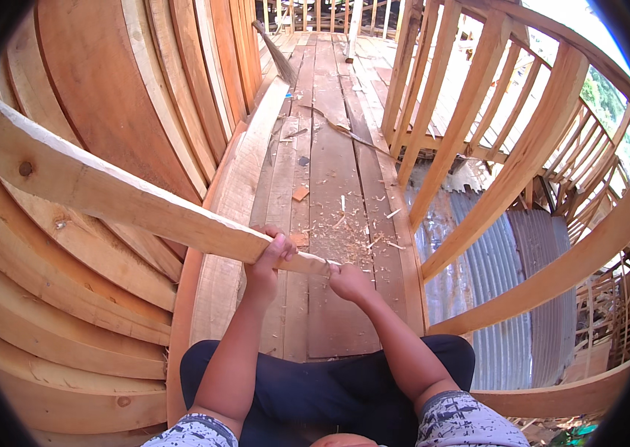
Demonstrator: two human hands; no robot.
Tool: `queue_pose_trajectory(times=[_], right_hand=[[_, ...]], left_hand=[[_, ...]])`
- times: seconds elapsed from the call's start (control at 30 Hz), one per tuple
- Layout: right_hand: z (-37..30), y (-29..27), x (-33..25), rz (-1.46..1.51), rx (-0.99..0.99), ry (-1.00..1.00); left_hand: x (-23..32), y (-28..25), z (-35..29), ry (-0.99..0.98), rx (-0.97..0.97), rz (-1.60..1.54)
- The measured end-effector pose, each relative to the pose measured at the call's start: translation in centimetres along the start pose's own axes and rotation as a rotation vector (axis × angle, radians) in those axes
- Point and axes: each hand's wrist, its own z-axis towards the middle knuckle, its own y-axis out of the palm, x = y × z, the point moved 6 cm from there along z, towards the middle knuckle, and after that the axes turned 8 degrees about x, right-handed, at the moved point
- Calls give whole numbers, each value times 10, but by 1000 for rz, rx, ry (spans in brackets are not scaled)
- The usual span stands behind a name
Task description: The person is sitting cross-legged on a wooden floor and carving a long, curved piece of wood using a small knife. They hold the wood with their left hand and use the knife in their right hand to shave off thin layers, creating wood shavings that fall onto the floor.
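Note:
A long, pale wooden board (136, 208) slants from the upper left down to a narrow end in front of me. A dark knot marks its far part. My left hand (272, 255) is closed around it a little way from the near end, fingers over the top edge. At the very end, my right hand (350, 283) is closed on the board's tip, its thumb against the wood. Its palm side is hidden, so I cannot make out whether anything else is in it. Both forearms reach forward over my dark-clothed, spread knees.
Wood shavings (360, 235) litter the plank floor (337, 320). A broom (276, 56) leans at the far left, by the plank wall (99, 97). On the right runs a wooden railing (494, 164), with corrugated metal sheets (494, 276) below it. A curved wood strip (345, 130) lies ahead.

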Motion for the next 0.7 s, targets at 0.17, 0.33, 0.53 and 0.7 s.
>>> queue_pose_trajectory(times=[0.17,0.33,0.53,0.7], right_hand=[[11,10,43,-6,118,13],[18,10,21,-1,48,-46],[3,-16,10,216,20,39],[-17,-29,-36,82,-11,-76]], left_hand=[[-4,11,0,-17,-6,-41],[2,1,0,-7,-15,18],[-3,16,1,-10,-41,0],[6,6,4,41,-110,22]])
